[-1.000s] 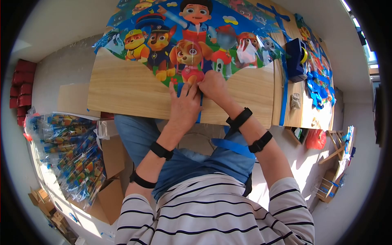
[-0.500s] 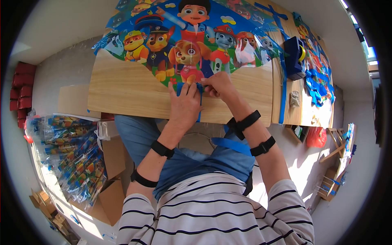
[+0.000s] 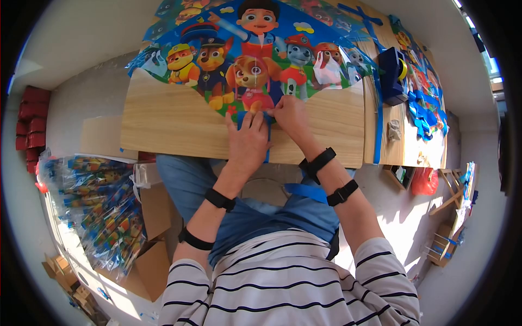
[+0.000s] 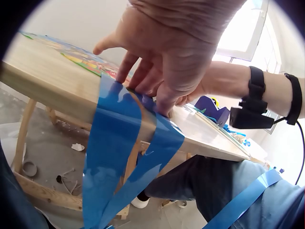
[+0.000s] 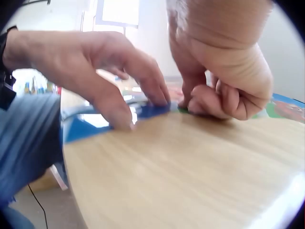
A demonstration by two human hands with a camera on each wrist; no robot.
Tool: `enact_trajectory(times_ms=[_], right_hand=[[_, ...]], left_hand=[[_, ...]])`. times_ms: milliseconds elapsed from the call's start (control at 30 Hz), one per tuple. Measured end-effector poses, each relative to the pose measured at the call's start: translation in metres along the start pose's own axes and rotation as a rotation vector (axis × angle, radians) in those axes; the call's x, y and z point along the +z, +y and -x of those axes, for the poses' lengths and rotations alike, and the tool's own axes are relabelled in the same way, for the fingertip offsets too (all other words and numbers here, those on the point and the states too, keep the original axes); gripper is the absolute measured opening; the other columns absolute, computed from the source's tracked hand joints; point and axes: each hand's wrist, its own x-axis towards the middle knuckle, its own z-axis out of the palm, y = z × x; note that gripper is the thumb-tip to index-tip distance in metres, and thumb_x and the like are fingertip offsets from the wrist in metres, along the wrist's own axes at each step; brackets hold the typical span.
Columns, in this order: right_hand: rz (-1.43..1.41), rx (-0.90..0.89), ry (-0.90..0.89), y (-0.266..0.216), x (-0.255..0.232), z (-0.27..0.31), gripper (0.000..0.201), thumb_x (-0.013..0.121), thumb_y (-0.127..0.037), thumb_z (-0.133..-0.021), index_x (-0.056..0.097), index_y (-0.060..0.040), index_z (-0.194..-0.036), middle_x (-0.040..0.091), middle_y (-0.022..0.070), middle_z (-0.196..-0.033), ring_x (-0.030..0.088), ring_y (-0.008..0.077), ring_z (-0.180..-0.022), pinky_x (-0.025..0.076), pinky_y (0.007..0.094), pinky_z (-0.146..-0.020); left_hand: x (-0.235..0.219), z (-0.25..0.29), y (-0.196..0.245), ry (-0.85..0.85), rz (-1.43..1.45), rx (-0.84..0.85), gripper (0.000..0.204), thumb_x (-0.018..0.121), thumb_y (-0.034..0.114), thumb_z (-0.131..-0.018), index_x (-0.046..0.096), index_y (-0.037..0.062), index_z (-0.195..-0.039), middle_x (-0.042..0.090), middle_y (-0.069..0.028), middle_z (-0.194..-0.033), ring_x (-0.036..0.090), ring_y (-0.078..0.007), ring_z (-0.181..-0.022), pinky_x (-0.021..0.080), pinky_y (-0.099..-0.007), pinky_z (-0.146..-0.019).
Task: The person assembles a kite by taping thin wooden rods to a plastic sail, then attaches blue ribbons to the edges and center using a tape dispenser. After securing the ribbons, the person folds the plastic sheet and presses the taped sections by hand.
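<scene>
A glossy plastic sheet (image 3: 217, 65) printed with cartoon pups lies on the wooden table, its lower point toward me. Blue ribbon (image 4: 112, 129) runs from this point over the near table edge and hangs in two strips. My left hand (image 3: 249, 140) rests on the ribbon with extended, spread fingertips pressing it down at the sheet's tip. Beside it, my right hand (image 3: 292, 117) has curled fingers and bears down on the sheet's edge at the ribbon. In the right wrist view, one finger (image 5: 193, 88) points down onto the sheet while the others fold under.
To the right stands a dark blue tape dispenser (image 3: 392, 76) with a yellow roll. Tangled blue ribbon (image 3: 423, 117) and a small brown lump (image 3: 394, 130) lie near it. Bagged printed sheets (image 3: 100, 206) sit at lower left by an open cardboard box (image 3: 155, 212). More ribbon (image 3: 307, 192) crosses my thigh.
The right hand lifted off the sheet's tip and shifted right, then came back down beside the left fingertips. The left hand stays on the ribbon.
</scene>
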Motion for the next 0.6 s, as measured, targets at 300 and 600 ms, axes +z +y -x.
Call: enact_trajectory(times_ms=[300,600], right_hand=[[0.069,-0.008,0.027,-0.004,0.003,-0.002,0.026,0.08,-0.028,-0.071,0.068,-0.0052,-0.078,0.069,0.0171,-0.082,0.068,0.0368,-0.083,0.053,0.0466,-0.072],[-0.007,-0.091,-0.01,-0.012,-0.005,-0.003,0.026,0.078,-0.022,-0.073,0.065,-0.0044,-0.088,0.069,0.0193,-0.092,0.067,0.0392,-0.086,0.052,0.0472,-0.073]], left_hand=[[-0.002,-0.002,0.002,-0.035,-0.002,-0.014,0.061,0.08,0.027,-0.072,0.057,0.0043,-0.124,0.051,-0.0054,-0.133,0.045,-0.024,-0.128,0.029,-0.0691,-0.106],[0.0,0.002,0.004,-0.061,0.009,-0.045,0.064,0.081,0.028,-0.071,0.057,0.0047,-0.125,0.049,-0.0058,-0.134,0.044,-0.0249,-0.128,0.027,-0.0694,-0.106]])
